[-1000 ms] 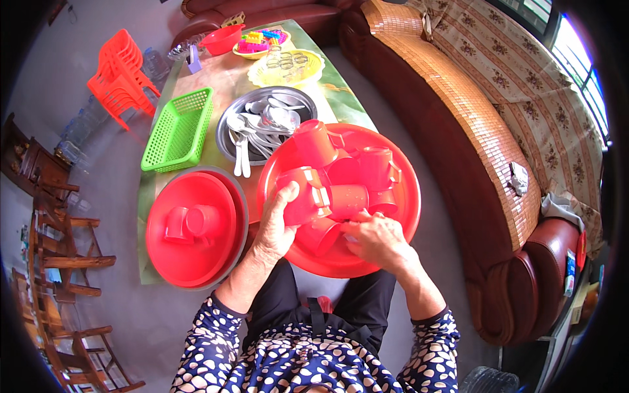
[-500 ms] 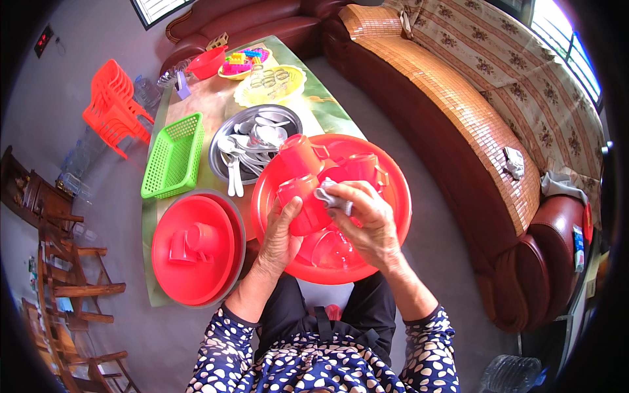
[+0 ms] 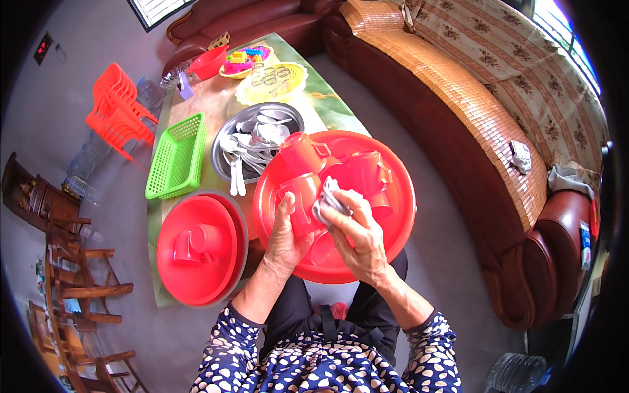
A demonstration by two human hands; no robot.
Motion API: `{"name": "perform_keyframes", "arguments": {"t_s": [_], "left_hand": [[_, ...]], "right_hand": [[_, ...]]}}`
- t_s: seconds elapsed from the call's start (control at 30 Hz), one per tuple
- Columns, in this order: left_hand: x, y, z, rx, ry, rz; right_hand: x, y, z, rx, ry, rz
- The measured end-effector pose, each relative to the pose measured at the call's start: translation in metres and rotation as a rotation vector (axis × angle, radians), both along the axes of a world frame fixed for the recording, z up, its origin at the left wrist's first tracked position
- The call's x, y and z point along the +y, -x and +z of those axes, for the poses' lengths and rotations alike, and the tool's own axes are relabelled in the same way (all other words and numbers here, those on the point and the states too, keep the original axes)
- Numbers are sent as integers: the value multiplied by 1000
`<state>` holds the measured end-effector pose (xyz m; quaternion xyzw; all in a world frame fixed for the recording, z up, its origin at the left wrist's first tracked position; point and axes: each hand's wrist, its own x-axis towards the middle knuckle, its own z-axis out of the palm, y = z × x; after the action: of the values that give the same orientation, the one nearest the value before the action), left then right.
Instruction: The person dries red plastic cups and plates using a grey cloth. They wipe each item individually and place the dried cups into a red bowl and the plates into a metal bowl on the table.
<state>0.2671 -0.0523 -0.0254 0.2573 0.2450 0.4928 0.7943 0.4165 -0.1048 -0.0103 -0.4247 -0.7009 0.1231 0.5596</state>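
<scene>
My left hand (image 3: pixel 284 237) grips a red plastic cup (image 3: pixel 303 202) held over a large round red tray (image 3: pixel 397 195). My right hand (image 3: pixel 357 239) presses a small grey cloth (image 3: pixel 328 197) against the cup's side. Other red cups (image 3: pixel 368 171) stand on the tray just beyond my hands, one of them (image 3: pixel 303 153) at the tray's far left edge.
Left of the tray lies a red round lid (image 3: pixel 196 247). Behind it sit a green plastic basket (image 3: pixel 177 156) and a metal bowl of spoons (image 3: pixel 259 139). A long sofa (image 3: pixel 472 111) runs along the right. Stacked red chairs (image 3: pixel 118 111) stand at the far left.
My hands have lifted one cup from the group and the cloth now sits against it. The view has shifted slightly, so the tray appears lower and closer.
</scene>
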Motion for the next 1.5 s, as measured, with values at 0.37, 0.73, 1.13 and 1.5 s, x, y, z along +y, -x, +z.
{"name": "perform_keyframes", "arguments": {"t_s": [0.37, 0.73, 1.13, 1.5], "left_hand": [[-13, 1, 21, 313, -434, -95], [-5, 5, 21, 977, -906, 139], [1, 33, 3, 154, 27, 167], [-2, 22, 9, -60, 223, 106]], "right_hand": [[19, -20, 24, 436, 317, 196], [22, -22, 31, -139, 82, 204], [3, -44, 18, -719, 440, 109], [35, -31, -17, -795, 742, 269]]}}
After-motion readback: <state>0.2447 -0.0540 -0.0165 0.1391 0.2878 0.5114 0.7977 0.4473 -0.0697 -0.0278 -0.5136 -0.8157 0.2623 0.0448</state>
